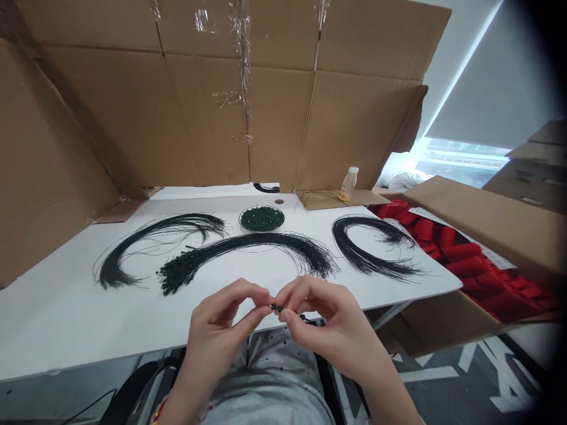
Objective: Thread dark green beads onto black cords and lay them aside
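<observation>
My left hand (230, 321) and my right hand (325, 316) meet at the table's front edge, each with thumb and index finger pinched. Small dark beads (277, 308) show between the fingertips; the left pinch is on the one at the left end. A black cord (303, 317) with beads on it runs under my right fingers, partly hidden by them. Beyond my hands lies a bundle of black cords (266, 241), its left end thick with beads (178, 270). A round dish (261, 230) of dark green beads (261, 217) stands behind that bundle.
Two more black cord bundles lie on the white table (66, 313), one at left (128, 251) and one at right (354, 251). Cardboard panels (190, 118) enclose the back and left. A small bottle (348, 184) stands behind; a box of red rolls (469, 268) is at right.
</observation>
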Available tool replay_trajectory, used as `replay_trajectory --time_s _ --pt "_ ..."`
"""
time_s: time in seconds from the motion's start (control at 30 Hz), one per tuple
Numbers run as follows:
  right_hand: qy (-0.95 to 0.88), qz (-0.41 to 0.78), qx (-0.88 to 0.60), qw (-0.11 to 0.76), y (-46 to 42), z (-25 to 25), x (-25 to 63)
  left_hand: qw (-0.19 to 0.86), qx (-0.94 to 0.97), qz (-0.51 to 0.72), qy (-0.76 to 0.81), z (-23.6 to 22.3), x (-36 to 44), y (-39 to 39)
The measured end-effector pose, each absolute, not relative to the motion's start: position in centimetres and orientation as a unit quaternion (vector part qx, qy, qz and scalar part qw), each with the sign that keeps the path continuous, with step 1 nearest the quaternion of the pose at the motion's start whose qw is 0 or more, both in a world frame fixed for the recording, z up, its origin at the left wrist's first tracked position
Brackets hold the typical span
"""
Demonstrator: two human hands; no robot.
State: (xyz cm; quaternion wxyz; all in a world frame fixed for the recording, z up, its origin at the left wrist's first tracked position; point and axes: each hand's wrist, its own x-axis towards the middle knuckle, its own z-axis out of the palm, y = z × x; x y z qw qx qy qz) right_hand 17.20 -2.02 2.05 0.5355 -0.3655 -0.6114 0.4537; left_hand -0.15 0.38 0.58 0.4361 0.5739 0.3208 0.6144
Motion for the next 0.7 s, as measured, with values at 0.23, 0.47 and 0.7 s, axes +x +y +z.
replay_trajectory --time_s 0.23,0.47,0.7 --pt "-0.618 0.450 -0.364 0.532 -1.8 2.1 17.3 0.426 0.585 0.611 0.321 0.5 -0.3 0.4" --pt "-0.625 0.444 -0.366 0.527 -2.1 2.2 17.4 0.410 0.610 0.607 0.302 0.5 -0.4 0.4" --pt "-0.659 0.409 -0.380 0.504 -2.1 2.3 17.6 0.307 0.723 0.545 0.294 0.2 -1.6 1.2"
